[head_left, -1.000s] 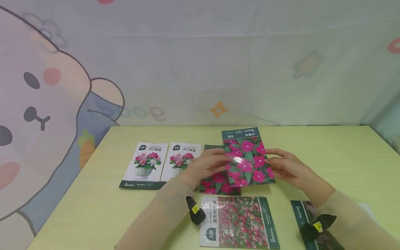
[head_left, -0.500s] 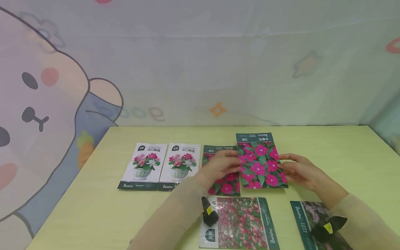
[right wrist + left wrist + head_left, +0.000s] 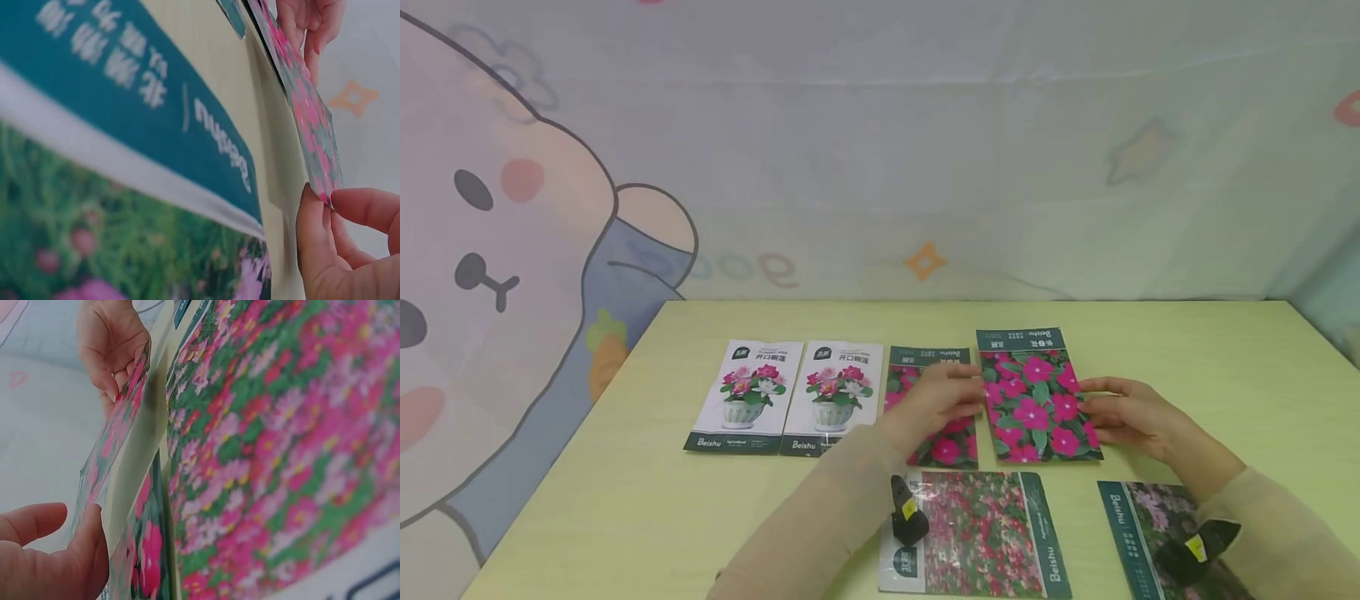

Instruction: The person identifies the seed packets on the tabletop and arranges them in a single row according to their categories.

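A seed packet with bright pink flowers (image 3: 1033,396) is tilted above the table, its shadowed underside facing the tabletop in the right wrist view. My right hand (image 3: 1138,417) pinches its right edge between thumb and fingers (image 3: 359,206). At the packet's left edge is my left hand (image 3: 936,404), its thumb and fingers (image 3: 37,522) spread apart. Beneath that hand lies a second pink-flower packet (image 3: 945,452), partly covered by it. My left forearm crosses the corner of a mixed-flower packet (image 3: 977,525), which lies sideways in front.
Two white packets with potted flowers (image 3: 745,398) lie side by side at the left. A packet with pale purple flowers (image 3: 1157,508) is partly under my right forearm. Behind the yellow-green table (image 3: 625,500) hangs a printed cloth (image 3: 865,167).
The pink-flower packet has moved right and lower, off the second one. Both hands moved right with it, and then a small gap opened at my left fingertips.
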`<state>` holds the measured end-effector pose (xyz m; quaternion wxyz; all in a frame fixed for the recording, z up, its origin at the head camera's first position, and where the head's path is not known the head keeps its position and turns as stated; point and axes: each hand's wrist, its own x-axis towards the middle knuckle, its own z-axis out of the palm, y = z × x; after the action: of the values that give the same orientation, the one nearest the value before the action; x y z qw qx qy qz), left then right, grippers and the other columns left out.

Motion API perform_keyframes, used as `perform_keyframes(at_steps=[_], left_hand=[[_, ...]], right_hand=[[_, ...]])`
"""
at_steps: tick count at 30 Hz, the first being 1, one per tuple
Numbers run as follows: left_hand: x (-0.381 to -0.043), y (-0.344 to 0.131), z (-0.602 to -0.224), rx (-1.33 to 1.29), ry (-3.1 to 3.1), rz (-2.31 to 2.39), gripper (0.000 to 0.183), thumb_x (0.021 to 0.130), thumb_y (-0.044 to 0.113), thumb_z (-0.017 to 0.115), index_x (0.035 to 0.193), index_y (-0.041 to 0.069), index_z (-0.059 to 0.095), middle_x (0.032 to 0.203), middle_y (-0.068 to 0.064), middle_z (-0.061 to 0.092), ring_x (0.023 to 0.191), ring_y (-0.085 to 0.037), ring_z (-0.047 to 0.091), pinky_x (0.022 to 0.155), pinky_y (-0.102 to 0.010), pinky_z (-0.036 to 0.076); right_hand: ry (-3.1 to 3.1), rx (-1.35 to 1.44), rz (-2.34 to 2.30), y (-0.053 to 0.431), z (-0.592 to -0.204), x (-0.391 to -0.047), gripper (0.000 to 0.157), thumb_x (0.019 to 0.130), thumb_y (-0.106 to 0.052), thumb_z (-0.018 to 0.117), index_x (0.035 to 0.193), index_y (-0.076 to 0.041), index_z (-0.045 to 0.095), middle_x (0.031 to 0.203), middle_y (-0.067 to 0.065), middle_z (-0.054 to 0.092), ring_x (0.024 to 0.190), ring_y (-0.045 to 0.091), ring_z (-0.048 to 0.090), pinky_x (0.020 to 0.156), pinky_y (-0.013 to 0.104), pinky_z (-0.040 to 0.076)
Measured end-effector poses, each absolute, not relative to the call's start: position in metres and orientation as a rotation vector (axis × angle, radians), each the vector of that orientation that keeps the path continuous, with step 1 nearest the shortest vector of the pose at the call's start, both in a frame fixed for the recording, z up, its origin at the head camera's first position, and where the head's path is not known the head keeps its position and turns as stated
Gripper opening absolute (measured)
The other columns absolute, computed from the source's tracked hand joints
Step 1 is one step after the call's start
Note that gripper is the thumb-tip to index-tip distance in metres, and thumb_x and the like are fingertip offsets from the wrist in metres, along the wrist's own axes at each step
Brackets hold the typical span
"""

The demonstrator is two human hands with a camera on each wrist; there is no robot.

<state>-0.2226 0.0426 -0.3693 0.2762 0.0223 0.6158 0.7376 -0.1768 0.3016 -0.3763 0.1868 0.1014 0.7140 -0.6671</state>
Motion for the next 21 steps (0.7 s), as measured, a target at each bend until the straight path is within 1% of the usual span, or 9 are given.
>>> perform_keyframes(at_steps=[3,6,12,17,21], left_hand=[[-0.222,0.043,-0.37,0.067,1.659,1.97,0.043,0.088,-0.01,0.052,0.13,-0.011,0.044,0.122,-0.023,0.053,0.104,-0.03,0.057,0.089,-0.032,0.05],[-0.222,0.044,-0.371,0.064,1.671,1.957,0.042,0.088,-0.009,0.053,0.129,-0.012,0.045,0.121,-0.024,0.053,0.105,-0.033,0.057,0.088,-0.032,0.05],[-0.221,0.047,-0.371,0.078,1.687,1.919,0.04,0.088,-0.009,0.053,0.127,-0.013,0.046,0.118,-0.025,0.054,0.107,-0.035,0.057,0.088,-0.033,0.05],[-0.22,0.046,-0.37,0.091,1.691,1.903,0.042,0.089,-0.008,0.053,0.129,-0.012,0.044,0.123,-0.025,0.051,0.109,-0.035,0.055,0.09,-0.034,0.049],[-0.22,0.045,-0.37,0.099,1.702,1.903,0.043,0.088,-0.008,0.053,0.13,-0.01,0.044,0.125,-0.023,0.05,0.107,-0.033,0.056,0.09,-0.034,0.049]], right_hand=[[2.032,0.286,-1.851,0.302,-0.377,-0.177,0.043,0.092,-0.009,0.055,0.13,0.008,0.041,0.087,-0.001,0.066,0.075,0.016,0.065,0.071,0.031,0.056],[2.074,0.291,-1.815,0.303,-0.377,-0.177,0.046,0.093,-0.01,0.054,0.132,0.011,0.039,0.087,-0.001,0.066,0.076,0.016,0.065,0.071,0.032,0.056],[2.133,0.275,-1.724,0.307,-0.372,-0.173,0.049,0.095,-0.011,0.051,0.134,0.014,0.036,0.092,0.001,0.067,0.077,0.016,0.065,0.07,0.032,0.056],[2.18,0.276,-1.616,0.303,-0.366,-0.172,0.052,0.095,-0.013,0.049,0.136,0.015,0.032,0.094,0.004,0.064,0.078,0.016,0.061,0.071,0.032,0.056],[2.18,0.317,-1.579,0.299,-0.362,-0.174,0.051,0.095,-0.013,0.049,0.135,0.014,0.034,0.094,0.006,0.061,0.077,0.017,0.059,0.07,0.031,0.056]])
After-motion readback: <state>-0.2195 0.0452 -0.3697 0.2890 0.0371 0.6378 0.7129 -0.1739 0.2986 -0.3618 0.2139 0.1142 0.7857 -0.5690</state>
